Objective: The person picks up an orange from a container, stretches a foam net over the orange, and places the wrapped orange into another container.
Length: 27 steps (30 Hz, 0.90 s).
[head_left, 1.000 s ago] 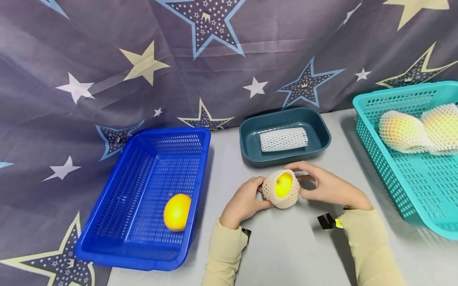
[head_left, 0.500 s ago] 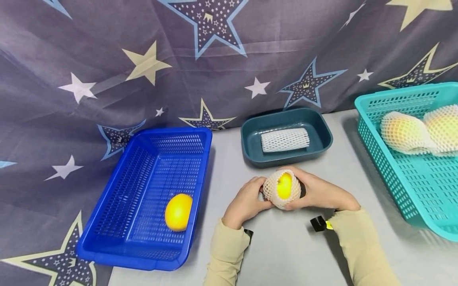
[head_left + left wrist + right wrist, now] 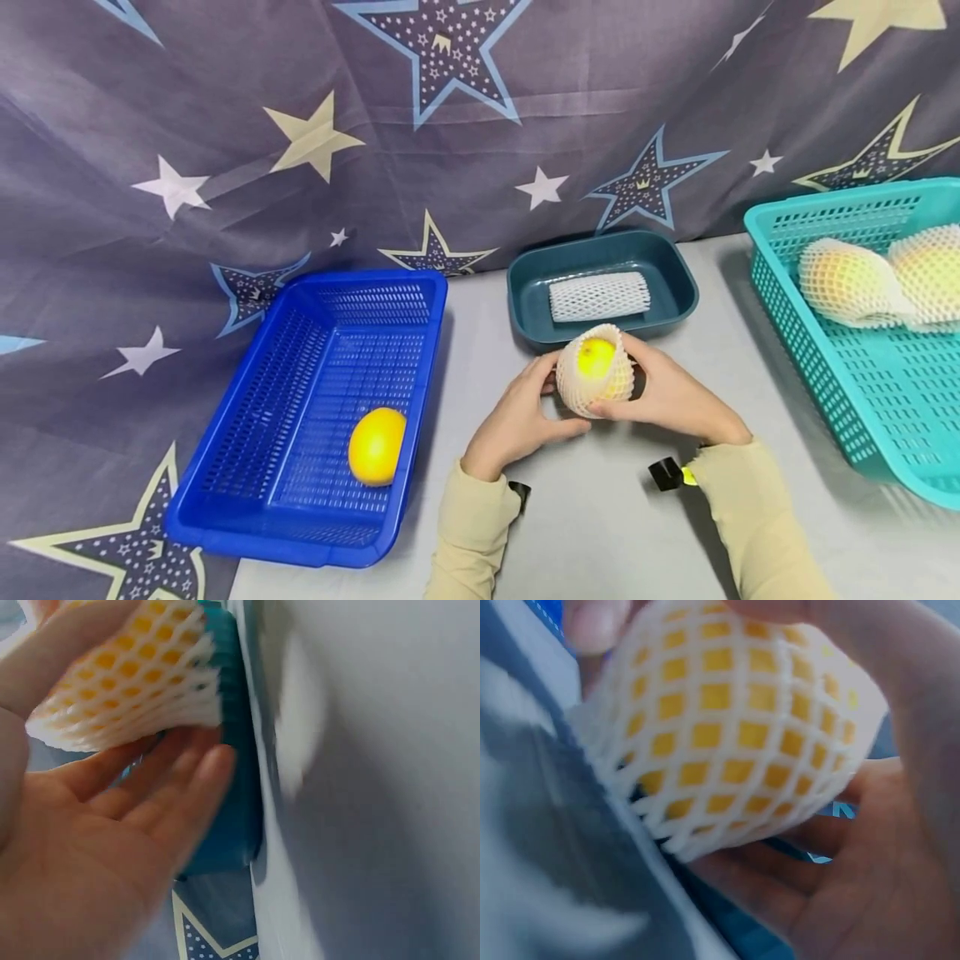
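Observation:
An orange [image 3: 596, 357] wrapped in a white foam net sleeve [image 3: 727, 735] is held up over the table, its bare top showing through the sleeve's opening. My right hand [image 3: 675, 396] grips it from the right, thumb in front and fingers behind. On the other side, my left hand [image 3: 517, 417] has its fingers extended beside the net, with the thumb off the fruit in the head view. The left wrist view shows these fingers [image 3: 161, 787] at the net's lower edge; whether they touch it is hard to tell. Some fingertips are hidden behind the fruit.
A dark teal tray [image 3: 675, 312] holding a white foam net sleeve [image 3: 600, 297] stands just behind the hands. To the left, a blue basket [image 3: 300, 546] contains a bare orange [image 3: 377, 447]. A turquoise basket [image 3: 802, 375] at right holds two net-wrapped fruits [image 3: 847, 282].
My right hand has closed round the wrapped orange and raised it slightly toward the tray. The left thumb has come away from the fruit.

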Motion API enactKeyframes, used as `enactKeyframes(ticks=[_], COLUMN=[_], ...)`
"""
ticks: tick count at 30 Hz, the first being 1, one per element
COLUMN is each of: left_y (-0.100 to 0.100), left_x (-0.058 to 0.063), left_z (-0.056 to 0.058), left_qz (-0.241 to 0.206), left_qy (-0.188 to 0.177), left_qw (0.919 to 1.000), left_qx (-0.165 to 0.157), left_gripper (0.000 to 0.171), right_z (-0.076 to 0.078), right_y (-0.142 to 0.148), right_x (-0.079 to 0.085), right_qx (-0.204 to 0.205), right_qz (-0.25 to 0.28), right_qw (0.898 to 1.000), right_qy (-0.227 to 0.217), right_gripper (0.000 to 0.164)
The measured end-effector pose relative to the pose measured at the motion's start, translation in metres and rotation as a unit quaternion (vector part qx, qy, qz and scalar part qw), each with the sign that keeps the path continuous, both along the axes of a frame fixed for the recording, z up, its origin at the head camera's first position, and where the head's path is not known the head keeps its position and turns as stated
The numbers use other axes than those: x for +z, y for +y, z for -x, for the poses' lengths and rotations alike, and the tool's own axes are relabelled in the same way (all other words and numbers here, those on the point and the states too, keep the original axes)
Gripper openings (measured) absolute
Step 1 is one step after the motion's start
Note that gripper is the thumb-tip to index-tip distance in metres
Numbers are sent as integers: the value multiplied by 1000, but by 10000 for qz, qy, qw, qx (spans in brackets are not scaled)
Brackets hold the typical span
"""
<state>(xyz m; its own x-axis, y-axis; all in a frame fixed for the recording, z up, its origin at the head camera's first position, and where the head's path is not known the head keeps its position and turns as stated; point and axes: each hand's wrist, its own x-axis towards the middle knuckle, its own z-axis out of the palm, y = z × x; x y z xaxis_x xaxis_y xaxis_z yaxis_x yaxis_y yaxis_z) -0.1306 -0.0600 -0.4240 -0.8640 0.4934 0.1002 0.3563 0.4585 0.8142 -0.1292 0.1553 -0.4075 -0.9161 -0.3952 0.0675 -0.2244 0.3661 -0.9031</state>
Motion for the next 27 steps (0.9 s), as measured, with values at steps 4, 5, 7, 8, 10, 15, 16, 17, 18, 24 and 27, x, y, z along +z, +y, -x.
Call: enactKeyframes(ticks=[4, 5, 7, 8, 10, 15, 16, 17, 18, 24, 27], left_y=[4, 5, 6, 6, 6, 6, 6, 6, 6, 5, 5], left_x=[18, 23, 33, 38, 43, 45, 45, 44, 44, 42, 44], left_z=[-4, -5, -8, -10, -12, -13, -13, -13, -12, -10, -12], left_qz=[-930, -1116, -1398, -1471, -1552, -1686, -1711, -1738, -1770, -1933, -1995], left_qy=[-243, -254, -270, -251, -246, -249, -232, -208, -200, -135, -90], left_qw=[9953, 9934, 9896, 9886, 9873, 9849, 9844, 9840, 9834, 9804, 9791], left_qx=[80, 111, 182, 201, 242, 310, 323, 333, 334, 345, 392], left_gripper=[86, 84, 79, 77, 73, 70, 69, 69, 69, 68, 68], right_z=[-3, -3, -1, 0, 1, 2, 2, 2, 2, 1, 0], right_y=[-3, -3, -2, -2, 0, 0, 0, -1, -1, -5, -7], right_x=[16, 16, 13, 10, 4, -4, -4, -4, -4, 1, 4], right_qx=[-237, -272, -346, -393, -479, -567, -575, -597, -621, -755, -762], right_qz=[269, 310, 319, 318, 294, 378, 420, 440, 470, 446, 429], right_qw=[9994, 9991, 9988, 9987, 9984, 9976, 9973, 9970, 9967, 9957, 9956], right_qy=[29, 57, 94, 73, 68, 153, 189, 224, 239, 299, 346], right_gripper=[71, 72, 73, 74, 74, 75, 75, 75, 74, 72, 70])
